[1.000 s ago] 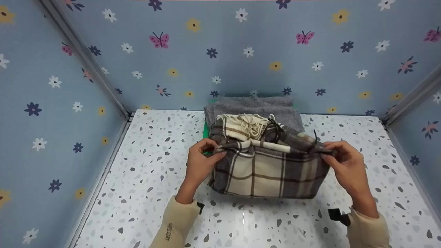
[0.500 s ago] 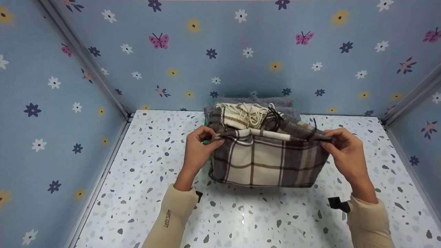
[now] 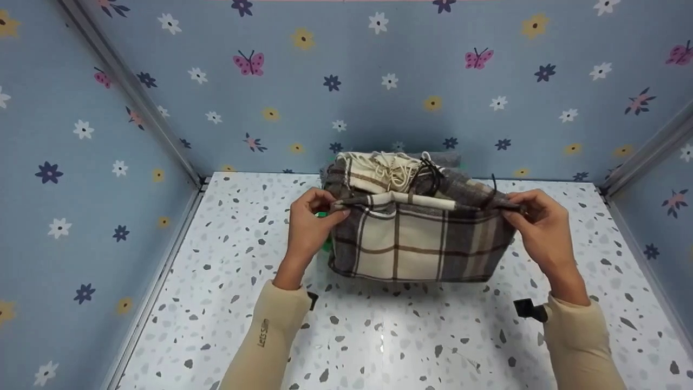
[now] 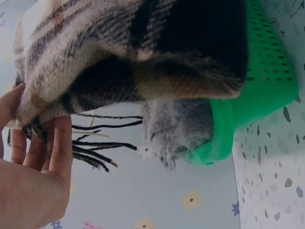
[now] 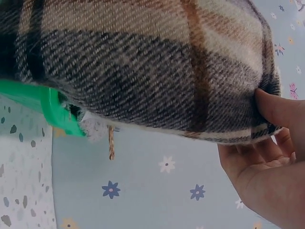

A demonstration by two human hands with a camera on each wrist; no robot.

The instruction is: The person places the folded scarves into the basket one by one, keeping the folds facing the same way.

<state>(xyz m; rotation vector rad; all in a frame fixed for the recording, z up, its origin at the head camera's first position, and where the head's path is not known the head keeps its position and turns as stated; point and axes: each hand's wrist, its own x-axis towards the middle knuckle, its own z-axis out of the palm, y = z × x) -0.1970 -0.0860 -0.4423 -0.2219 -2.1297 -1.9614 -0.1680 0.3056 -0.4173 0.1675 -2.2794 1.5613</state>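
A folded plaid scarf [image 3: 419,238] in cream, grey and brown, with cream and black fringe on top, hangs between my two hands. My left hand [image 3: 314,225] pinches its upper left corner between thumb and fingers. At the opposite corner my right hand [image 3: 541,227] pinches the cloth the same way. Behind and below the scarf stands a green perforated basket [image 4: 267,71], mostly hidden in the head view. Grey fuzzy cloth [image 4: 178,126] lies in the basket and shows over its rim in the left wrist view.
The basket stands on a white speckled tabletop [image 3: 227,260] against the back wall [image 3: 390,108], which is blue with flowers and butterflies. Similar panels with metal edge strips close off the left and right sides.
Both hands have moved away from me toward the back wall, carrying the scarf with them. It now covers more of the grey cloth and the basket.
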